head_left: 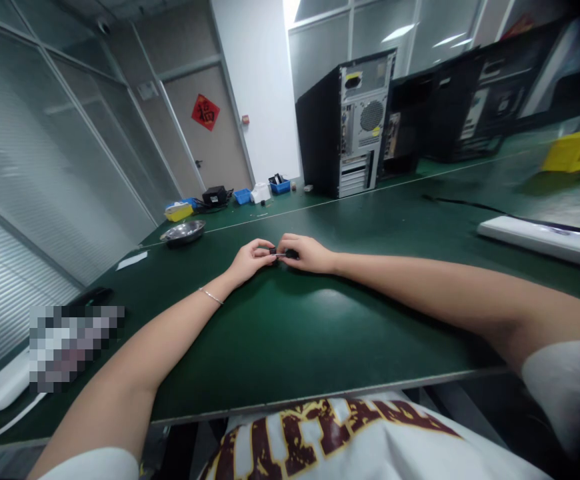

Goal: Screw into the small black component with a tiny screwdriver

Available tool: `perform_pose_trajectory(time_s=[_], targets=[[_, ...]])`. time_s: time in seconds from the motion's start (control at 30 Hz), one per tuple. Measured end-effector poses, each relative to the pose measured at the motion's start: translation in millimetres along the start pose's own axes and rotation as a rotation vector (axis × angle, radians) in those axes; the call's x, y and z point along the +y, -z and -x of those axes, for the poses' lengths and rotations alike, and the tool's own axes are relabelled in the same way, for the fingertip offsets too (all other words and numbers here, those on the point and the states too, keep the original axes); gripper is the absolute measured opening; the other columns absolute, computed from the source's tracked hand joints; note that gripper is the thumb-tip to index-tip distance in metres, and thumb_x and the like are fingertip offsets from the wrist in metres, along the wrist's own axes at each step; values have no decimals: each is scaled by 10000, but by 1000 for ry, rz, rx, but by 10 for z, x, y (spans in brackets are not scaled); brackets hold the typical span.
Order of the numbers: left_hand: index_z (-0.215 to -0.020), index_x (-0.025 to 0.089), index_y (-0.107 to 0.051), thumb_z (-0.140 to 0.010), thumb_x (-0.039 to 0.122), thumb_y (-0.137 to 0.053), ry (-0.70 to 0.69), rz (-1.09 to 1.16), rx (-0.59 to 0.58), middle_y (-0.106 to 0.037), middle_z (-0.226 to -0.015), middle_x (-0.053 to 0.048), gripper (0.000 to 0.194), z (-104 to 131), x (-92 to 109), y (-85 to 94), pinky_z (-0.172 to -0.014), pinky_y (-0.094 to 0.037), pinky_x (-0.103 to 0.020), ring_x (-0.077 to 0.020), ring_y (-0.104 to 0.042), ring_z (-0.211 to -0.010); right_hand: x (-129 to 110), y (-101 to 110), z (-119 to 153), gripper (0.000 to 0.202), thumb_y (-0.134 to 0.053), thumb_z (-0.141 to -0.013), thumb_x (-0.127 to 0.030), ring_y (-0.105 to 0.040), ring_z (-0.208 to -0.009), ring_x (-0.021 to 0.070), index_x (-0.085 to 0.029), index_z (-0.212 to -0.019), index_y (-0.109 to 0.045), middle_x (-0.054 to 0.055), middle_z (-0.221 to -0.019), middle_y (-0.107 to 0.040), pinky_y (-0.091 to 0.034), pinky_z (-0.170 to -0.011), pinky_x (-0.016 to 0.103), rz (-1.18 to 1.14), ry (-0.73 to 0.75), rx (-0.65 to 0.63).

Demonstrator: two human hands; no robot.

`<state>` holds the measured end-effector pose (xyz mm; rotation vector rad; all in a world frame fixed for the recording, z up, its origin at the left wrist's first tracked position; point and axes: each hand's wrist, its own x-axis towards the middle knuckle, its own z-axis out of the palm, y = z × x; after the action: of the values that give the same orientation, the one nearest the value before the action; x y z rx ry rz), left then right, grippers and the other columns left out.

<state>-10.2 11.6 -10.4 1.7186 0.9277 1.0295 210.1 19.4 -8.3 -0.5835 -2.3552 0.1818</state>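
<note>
Left hand [251, 259]: fingers pinch one end of the small black part [274, 251], steadying it.
Right hand [306, 253]: fingers pinch the other end.
Part: held between both hands, low over the green counter [290, 333].
Bowl [183, 232]: well apart, left.

Both hands meet at the middle of the table [295, 333], left hand [250, 260] and right hand [306, 253] fingertip to fingertip, pinching a small part [281, 253] between them. Left of the hands sits a metal bowl [184, 232], a paper slip [131, 260] before it. Behind, a computer tower [345, 123] stands upright, more towers [450, 110] to its right. Far right lies a keyboard [545, 239], a bin [577, 148] behind it.
</note>
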Motion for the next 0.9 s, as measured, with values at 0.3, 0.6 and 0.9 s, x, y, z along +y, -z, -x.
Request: perform_pose_trajectory(time_s=[0.3, 0.6, 0.9], targets=[[-1040, 148, -585, -699, 309, -810, -27, -30, -15, -693, -783, -10, 439, -11, -6, -13, -763, -513, -295, -131, -660, -723, 74, -3, -31, 189, -596, -843, -335, -582, -752, 156, -156, -863, -654, 40, -836, -665, -461, -721, 286, -264, -118, 83], [-1084, 126, -626, -687, 292, -821, -32, -94, -40, -726, -905, -63, 472, -12, -16, -7, -847, -510, -353, -172, -684, -822, 40, -24, -46, 190, -593, -852, -339, -599, -791, 171, -160, -876, -653, 46, -864, -665, -467, -740, 304, -238, -100, 88], [-1057, 113, -635, -697, 326, -820, -39, -148, -36, -728, -934, -79, 457, 1, -8, -24, -908, -510, -395, -191, -688, -879, 46, -12, -57, 134, -586, -883, -290, -585, -852, 180, -172, -868, -647, 55, -899, -617, -469, -800, 314, -160, -3, 109]])
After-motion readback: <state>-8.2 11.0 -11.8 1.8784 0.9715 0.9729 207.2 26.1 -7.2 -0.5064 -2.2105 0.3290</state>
